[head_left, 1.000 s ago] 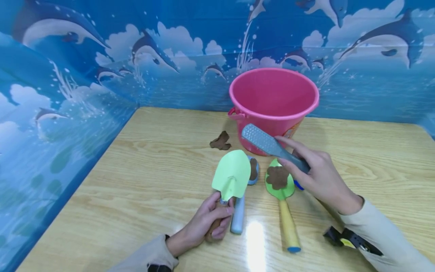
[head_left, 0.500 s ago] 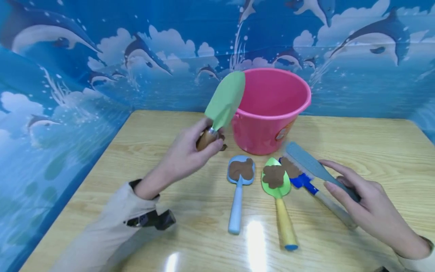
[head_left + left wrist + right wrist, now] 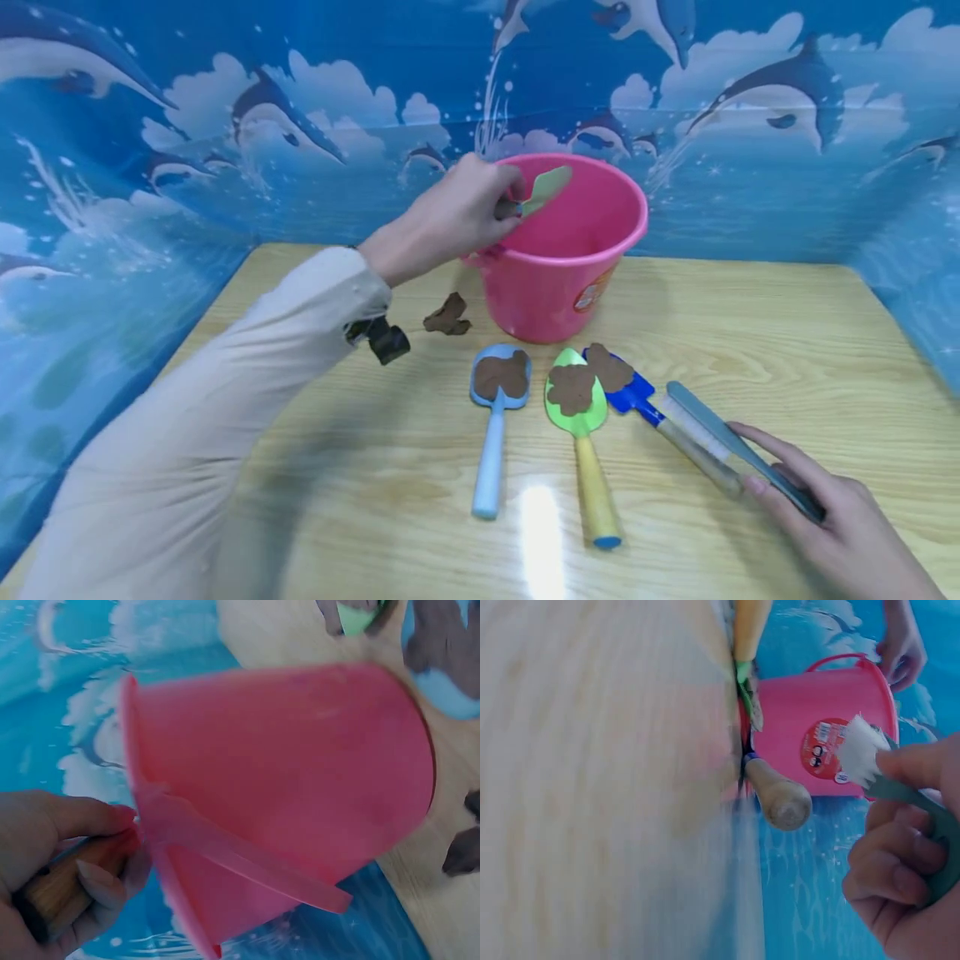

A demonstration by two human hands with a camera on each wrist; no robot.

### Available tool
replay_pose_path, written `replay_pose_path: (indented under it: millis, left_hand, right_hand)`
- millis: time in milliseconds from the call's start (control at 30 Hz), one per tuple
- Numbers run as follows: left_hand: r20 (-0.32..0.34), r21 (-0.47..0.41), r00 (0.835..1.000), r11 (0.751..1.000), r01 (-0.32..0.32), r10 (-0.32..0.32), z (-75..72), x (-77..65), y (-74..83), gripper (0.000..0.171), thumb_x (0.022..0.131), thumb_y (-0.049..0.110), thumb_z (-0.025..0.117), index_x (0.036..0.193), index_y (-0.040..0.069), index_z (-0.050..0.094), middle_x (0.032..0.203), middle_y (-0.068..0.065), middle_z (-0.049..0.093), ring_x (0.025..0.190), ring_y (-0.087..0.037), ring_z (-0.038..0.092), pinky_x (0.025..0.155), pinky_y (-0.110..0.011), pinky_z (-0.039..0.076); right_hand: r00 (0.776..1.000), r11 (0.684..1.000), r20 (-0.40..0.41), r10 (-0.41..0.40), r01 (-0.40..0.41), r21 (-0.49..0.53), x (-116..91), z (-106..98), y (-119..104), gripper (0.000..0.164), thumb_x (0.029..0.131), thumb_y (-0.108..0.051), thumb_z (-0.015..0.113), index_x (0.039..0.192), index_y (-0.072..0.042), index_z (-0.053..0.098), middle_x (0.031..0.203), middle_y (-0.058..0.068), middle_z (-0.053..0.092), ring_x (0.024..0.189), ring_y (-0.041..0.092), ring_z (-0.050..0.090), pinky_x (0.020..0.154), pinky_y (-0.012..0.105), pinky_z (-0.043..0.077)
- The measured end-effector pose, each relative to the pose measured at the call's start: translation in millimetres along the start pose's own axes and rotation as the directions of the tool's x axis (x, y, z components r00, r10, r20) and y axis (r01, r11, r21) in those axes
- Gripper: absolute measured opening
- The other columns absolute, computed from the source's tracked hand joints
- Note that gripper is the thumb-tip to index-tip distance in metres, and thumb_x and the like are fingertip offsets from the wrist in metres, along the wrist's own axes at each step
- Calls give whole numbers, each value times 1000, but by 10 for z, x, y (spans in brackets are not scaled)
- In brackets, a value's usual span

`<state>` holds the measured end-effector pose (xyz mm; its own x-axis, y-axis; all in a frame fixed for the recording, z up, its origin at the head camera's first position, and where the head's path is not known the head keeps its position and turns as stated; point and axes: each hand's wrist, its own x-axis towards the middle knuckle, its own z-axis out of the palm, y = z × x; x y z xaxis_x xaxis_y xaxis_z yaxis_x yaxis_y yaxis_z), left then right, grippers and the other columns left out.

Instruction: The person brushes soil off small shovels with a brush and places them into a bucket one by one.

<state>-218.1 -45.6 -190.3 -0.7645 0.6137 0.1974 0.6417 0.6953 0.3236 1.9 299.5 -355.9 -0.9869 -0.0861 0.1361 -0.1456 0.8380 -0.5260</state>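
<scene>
My left hand [image 3: 474, 200] is at the left rim of a pink bucket [image 3: 536, 296], gripping a garden trowel by its wooden handle [image 3: 71, 889]. The trowel's pale green blade [image 3: 548, 188] shows over the bucket's mouth. Low on the right, my right hand [image 3: 840, 508] holds a grey-blue brush [image 3: 738, 446] by its handle, its white bristles [image 3: 862, 752] facing left. Just left of the brush lies a dark blue shovel [image 3: 634, 397] with a wooden handle and a brown, clay-like piece [image 3: 607, 368] on its blade.
A light blue shovel [image 3: 489, 467] and a green trowel [image 3: 587, 423] with a yellow handle lie before the bucket, brown pieces on both. Another brown piece [image 3: 447, 317] sits on the wooden table left of the bucket. A dolphin-print sheet [image 3: 315, 192] hangs behind.
My left hand has lifted the trowel from the table's front up to the bucket's mouth. My right hand has moved right and nearer with the brush, uncovering the dark blue shovel.
</scene>
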Motion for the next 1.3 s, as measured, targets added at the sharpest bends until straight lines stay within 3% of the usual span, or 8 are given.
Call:
replay_pose_path:
  millis: [100,267,467,667,800,1000,1100,1300]
  left_hand:
    - [122,95,992,995,4,-16,37,229,-38,20,93,8,58,111,2,64,94,-8,65,77,-14,62,67,-19,54]
    - [293,172,953,985,21,-71,156,471,-117,17,92,4,55,107,7,63,99,-7,59,87,-18,58,69,-22,54]
    - [414,81,894,985,151,-171,383,470,-271,13,89,4,59,101,8,62,92,-7,62,79,-20,63,64,-24,57]
    - [444,-46,841,930,365,-308,463,466,-341,17,87,13,65,103,9,63,91,-8,67,76,-23,66,63,-26,58]
    - [469,8,834,946,324,-289,461,536,-316,14,86,12,64,100,11,63,91,-6,65,79,-22,65,64,-26,57]
    - [532,207,819,971,121,-216,483,643,-299,11,85,8,60,93,13,64,90,-4,65,80,-19,63,65,-27,57]
    - [510,242,839,968,73,-191,430,664,-281,9,90,17,62,96,12,64,90,-5,64,79,-18,62,66,-26,56]
    - [289,294,951,955,24,-113,85,587,-52,16,97,16,52,105,8,63,91,-5,61,81,-16,60,70,-22,54]
  right_hand:
    - [1000,1000,-9,29,-29,9,18,7,22,49,96,-17,59,142,-25,46,83,-1,61,64,1,45,50,19,31]
    - [1000,999,-27,7,-6,54,50,33,11,49,97,-14,57,143,-24,45,68,-7,53,54,3,43,45,20,28]
    - [1000,992,3,-23,23,122,9,154,-43,48,98,-12,55,143,-24,44,70,-9,56,55,3,46,45,21,31]
    - [999,994,43,14,-18,110,-8,204,-55,46,100,-18,53,143,-29,43,71,-10,56,58,3,48,49,20,32]
    - [999,996,41,23,-27,87,-1,201,-25,46,99,-19,55,142,-28,44,64,-11,49,52,2,42,45,20,30]
    - [996,994,63,66,-71,89,13,205,24,45,100,-21,53,143,-26,43,65,-9,50,52,4,43,45,22,29]
    - [991,990,81,105,-112,86,16,196,39,44,101,-24,50,144,-28,41,65,-8,50,52,5,44,46,22,29]
    - [992,991,41,122,-124,42,-23,126,167,46,99,-25,53,144,-28,41,63,-7,46,50,5,39,46,22,25]
